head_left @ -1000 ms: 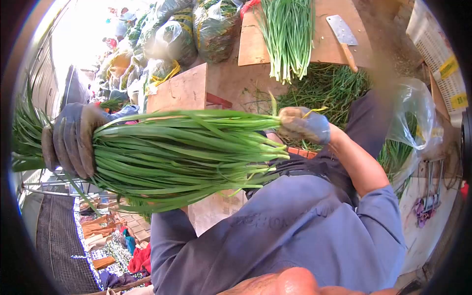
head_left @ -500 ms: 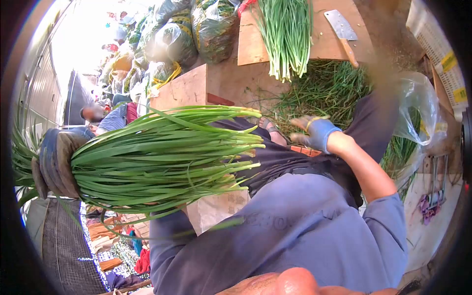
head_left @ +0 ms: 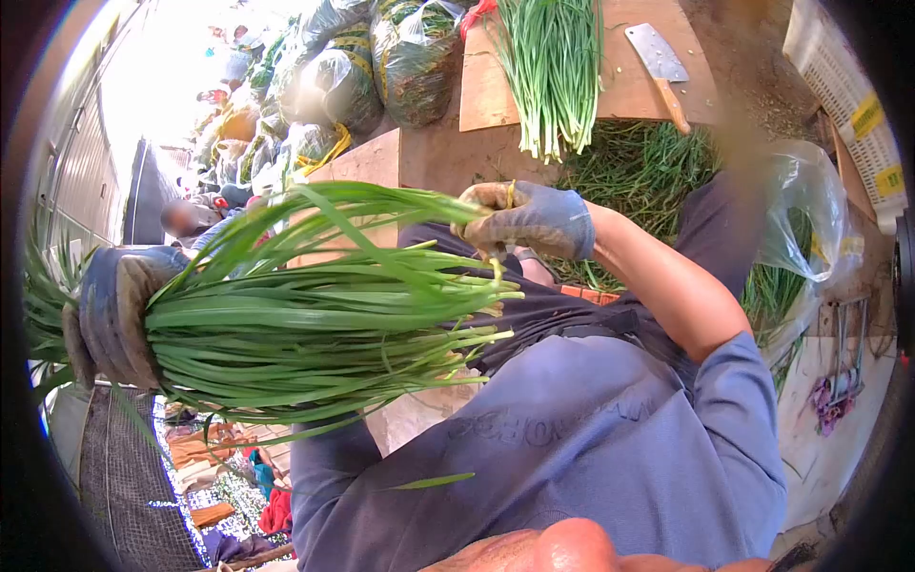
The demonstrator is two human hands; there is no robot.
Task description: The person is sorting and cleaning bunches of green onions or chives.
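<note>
My left hand (head_left: 116,316), in a soiled blue-grey glove, is wrapped round a thick bunch of garlic chives (head_left: 315,334). Their pale cut ends point right, over my lap. At the upper side of those ends, my gloved right hand (head_left: 534,221) has its fingers closed on a few stalks, which are lifted apart from the rest. A single loose leaf (head_left: 434,481) shows in front of my shirt. Another pile of garlic chives (head_left: 551,76) lies on a wooden board (head_left: 481,95) ahead, beside a cleaver (head_left: 658,62) with a wooden handle.
Discarded green trimmings (head_left: 639,162) cover the ground below the board. Filled plastic bags (head_left: 334,86) are stacked ahead to the left, near another person (head_left: 195,219). At the right are a clear plastic bag (head_left: 810,219) and a pale crate (head_left: 848,105).
My right hand has moved left and up from over my knee to the stalk ends and closed on some. These stalks have risen from the bunch. The loose leaf is lower.
</note>
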